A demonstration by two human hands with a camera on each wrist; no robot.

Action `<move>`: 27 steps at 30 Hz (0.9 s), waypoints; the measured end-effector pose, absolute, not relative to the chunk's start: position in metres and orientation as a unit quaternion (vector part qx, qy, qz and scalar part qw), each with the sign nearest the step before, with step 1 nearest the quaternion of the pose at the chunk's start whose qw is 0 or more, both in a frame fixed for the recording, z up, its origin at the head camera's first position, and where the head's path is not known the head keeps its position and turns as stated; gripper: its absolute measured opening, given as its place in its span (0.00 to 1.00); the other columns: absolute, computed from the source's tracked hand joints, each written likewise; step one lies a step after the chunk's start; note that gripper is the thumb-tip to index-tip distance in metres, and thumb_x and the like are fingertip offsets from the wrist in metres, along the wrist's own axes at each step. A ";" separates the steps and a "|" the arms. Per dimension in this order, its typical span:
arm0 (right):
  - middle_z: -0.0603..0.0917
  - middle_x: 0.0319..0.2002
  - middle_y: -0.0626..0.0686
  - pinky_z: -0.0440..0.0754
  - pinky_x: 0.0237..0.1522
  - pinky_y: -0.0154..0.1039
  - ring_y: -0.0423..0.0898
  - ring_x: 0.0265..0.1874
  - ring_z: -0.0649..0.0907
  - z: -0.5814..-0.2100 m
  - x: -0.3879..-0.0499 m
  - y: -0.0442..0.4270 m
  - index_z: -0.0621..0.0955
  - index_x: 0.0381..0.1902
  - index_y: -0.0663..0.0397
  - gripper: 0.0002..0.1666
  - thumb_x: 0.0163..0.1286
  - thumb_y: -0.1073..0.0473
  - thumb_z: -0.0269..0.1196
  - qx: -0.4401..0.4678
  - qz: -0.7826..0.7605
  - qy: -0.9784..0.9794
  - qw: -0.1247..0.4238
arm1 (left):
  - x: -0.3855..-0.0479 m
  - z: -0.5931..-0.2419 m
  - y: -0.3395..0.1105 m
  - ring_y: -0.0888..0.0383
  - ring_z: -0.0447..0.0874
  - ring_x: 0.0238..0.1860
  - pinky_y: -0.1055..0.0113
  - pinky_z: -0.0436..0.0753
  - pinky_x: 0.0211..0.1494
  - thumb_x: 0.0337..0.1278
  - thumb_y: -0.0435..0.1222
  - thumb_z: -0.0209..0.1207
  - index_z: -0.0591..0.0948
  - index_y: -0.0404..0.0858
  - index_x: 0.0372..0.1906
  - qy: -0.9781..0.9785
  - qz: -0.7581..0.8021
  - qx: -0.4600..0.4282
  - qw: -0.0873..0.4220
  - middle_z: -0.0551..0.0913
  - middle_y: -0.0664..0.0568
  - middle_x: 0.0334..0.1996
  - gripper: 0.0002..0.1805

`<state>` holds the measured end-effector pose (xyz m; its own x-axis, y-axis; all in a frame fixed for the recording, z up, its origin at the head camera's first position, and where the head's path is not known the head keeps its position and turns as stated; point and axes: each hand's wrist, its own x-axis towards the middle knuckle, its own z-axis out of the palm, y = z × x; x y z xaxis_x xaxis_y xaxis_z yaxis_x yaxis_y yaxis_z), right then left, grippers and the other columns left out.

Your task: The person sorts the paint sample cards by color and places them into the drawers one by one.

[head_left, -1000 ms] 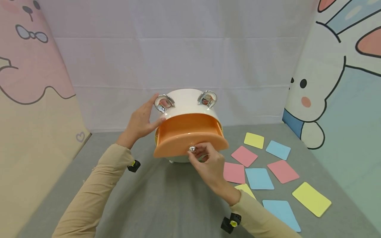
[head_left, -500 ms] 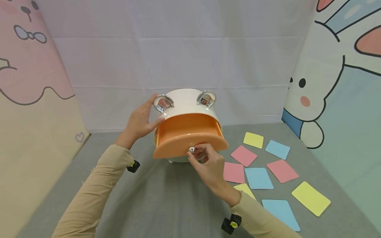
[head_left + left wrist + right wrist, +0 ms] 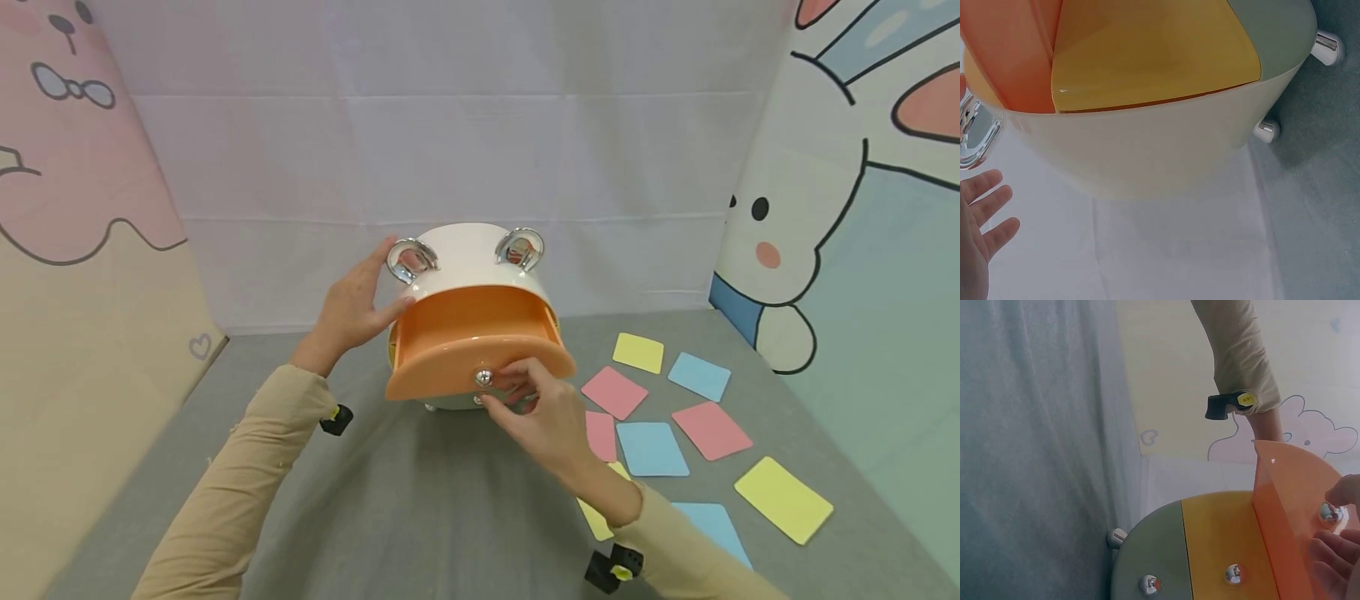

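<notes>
A white rounded cabinet with silver ears stands on the grey cloth. Its top orange drawer is pulled out, and nothing shows inside it. The yellow drawer and green drawer below are closed, each with a silver knob. My left hand rests against the cabinet's upper left side, thumb on the front rim beside the ear. Just right of the orange drawer's silver knob is my right hand, thumb and fingers parted around nothing. In the right wrist view, thumb and fingers stand apart about that knob.
Several pink, blue and yellow cards lie on the right, among them a yellow card and a blue card. A white cloth backdrop hangs behind the cabinet, with printed cartoon panels at both sides.
My right hand has let go of the orange drawer's knob and shifted slightly right and down. My left hand and the pulled-out drawer have stayed in place.
</notes>
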<state>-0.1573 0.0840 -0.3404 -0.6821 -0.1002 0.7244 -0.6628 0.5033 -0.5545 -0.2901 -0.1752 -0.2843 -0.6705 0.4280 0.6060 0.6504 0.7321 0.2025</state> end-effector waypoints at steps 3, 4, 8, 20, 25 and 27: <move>0.83 0.27 0.47 0.78 0.23 0.31 0.37 0.20 0.81 -0.339 -0.154 0.097 0.78 0.33 0.54 0.17 0.47 0.58 0.72 0.239 0.422 -0.826 0.287 | -0.290 -0.285 -0.176 0.40 0.68 0.58 0.44 0.71 0.51 0.51 0.51 0.57 0.50 0.43 0.71 -0.889 -0.209 -0.303 0.272 0.66 0.40 0.63 0.45; 0.83 0.26 0.47 0.78 0.23 0.30 0.37 0.20 0.81 -0.339 -0.152 0.103 0.78 0.33 0.54 0.16 0.46 0.59 0.72 0.238 0.418 -0.833 0.274 | -0.290 -0.285 -0.176 0.40 0.68 0.58 0.44 0.71 0.50 0.51 0.51 0.57 0.50 0.43 0.71 -0.889 -0.209 -0.303 0.272 0.66 0.40 0.63 0.45; 0.82 0.25 0.45 0.78 0.24 0.30 0.34 0.20 0.80 -0.338 -0.148 0.128 0.79 0.31 0.53 0.14 0.46 0.59 0.71 0.228 0.400 -0.860 0.219 | -0.290 -0.285 -0.175 0.41 0.68 0.57 0.44 0.72 0.49 0.51 0.51 0.57 0.51 0.43 0.71 -0.887 -0.212 -0.305 0.274 0.66 0.40 0.62 0.44; 0.79 0.34 0.46 0.79 0.32 0.37 0.41 0.30 0.79 -0.365 -0.148 0.225 0.78 0.41 0.54 0.20 0.52 0.53 0.69 0.173 0.331 -0.926 0.061 | -0.289 -0.286 -0.176 0.41 0.68 0.58 0.44 0.72 0.51 0.51 0.49 0.57 0.50 0.43 0.71 -0.886 -0.213 -0.305 0.276 0.66 0.40 0.63 0.45; 0.79 0.35 0.51 0.77 0.28 0.34 0.42 0.30 0.79 -0.382 -0.147 0.261 0.78 0.42 0.59 0.21 0.52 0.55 0.69 0.208 0.322 -0.923 0.017 | -0.290 -0.287 -0.175 0.41 0.68 0.58 0.45 0.71 0.51 0.52 0.50 0.57 0.50 0.42 0.71 -0.884 -0.214 -0.308 0.280 0.66 0.41 0.63 0.44; 0.79 0.35 0.52 0.76 0.27 0.33 0.42 0.30 0.78 -0.388 -0.145 0.273 0.77 0.42 0.61 0.22 0.52 0.56 0.69 0.224 0.323 -0.919 -0.001 | -0.289 -0.287 -0.175 0.41 0.68 0.57 0.45 0.71 0.51 0.52 0.50 0.56 0.50 0.42 0.71 -0.884 -0.214 -0.307 0.280 0.66 0.40 0.62 0.44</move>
<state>-0.1454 0.2725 -0.3878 -0.8994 -0.4133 0.1426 -0.4116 0.6907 -0.5945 -0.2894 -0.1754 -0.2867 -0.6541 0.4228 0.6272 0.6632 0.7193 0.2068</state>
